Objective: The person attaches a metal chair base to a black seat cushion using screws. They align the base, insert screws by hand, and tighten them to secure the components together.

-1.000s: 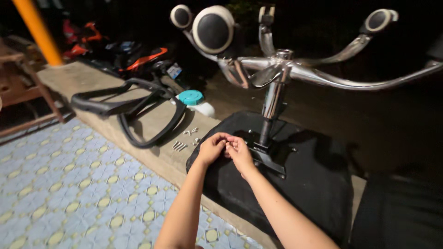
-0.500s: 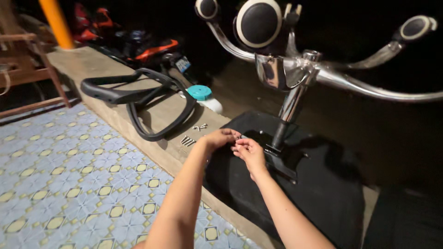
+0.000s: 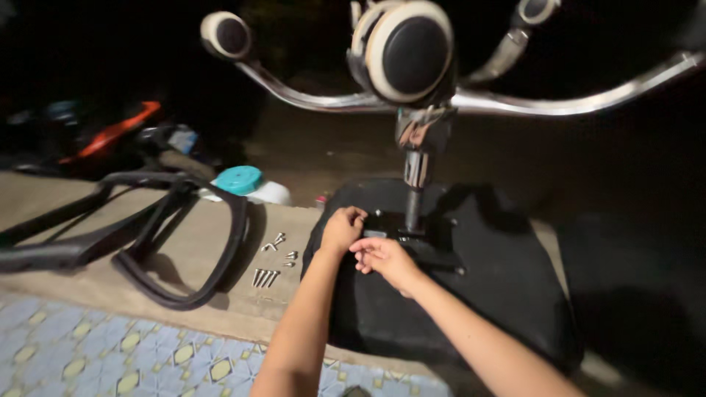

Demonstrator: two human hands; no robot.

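An office chair lies upside down: its black seat (image 3: 485,287) rests on a concrete ledge (image 3: 191,257), with the chrome column (image 3: 414,173) and star base with castors (image 3: 408,48) sticking up. My left hand (image 3: 342,229) is curled at the metal mounting plate (image 3: 382,224) under the seat, fingers closed near the plate's edge. Just to the right of it, my right hand (image 3: 382,257) rests with fingers partly bent, touching the seat by the plate. Whether either hand pinches a small part is too dark to tell. Loose screws (image 3: 272,266) lie on the ledge left of the seat.
Two black chair armrests (image 3: 169,242) lie on the ledge at the left. A white jar with a teal lid (image 3: 243,182) stands behind them. Patterned blue and yellow tiles (image 3: 110,353) cover the floor in front. Dark clutter with an orange item (image 3: 110,132) sits at far left.
The view has swung right and closer to the chair. Both hands stay at the mounting plate; the left hand has curled tighter and the right has dropped slightly lower.
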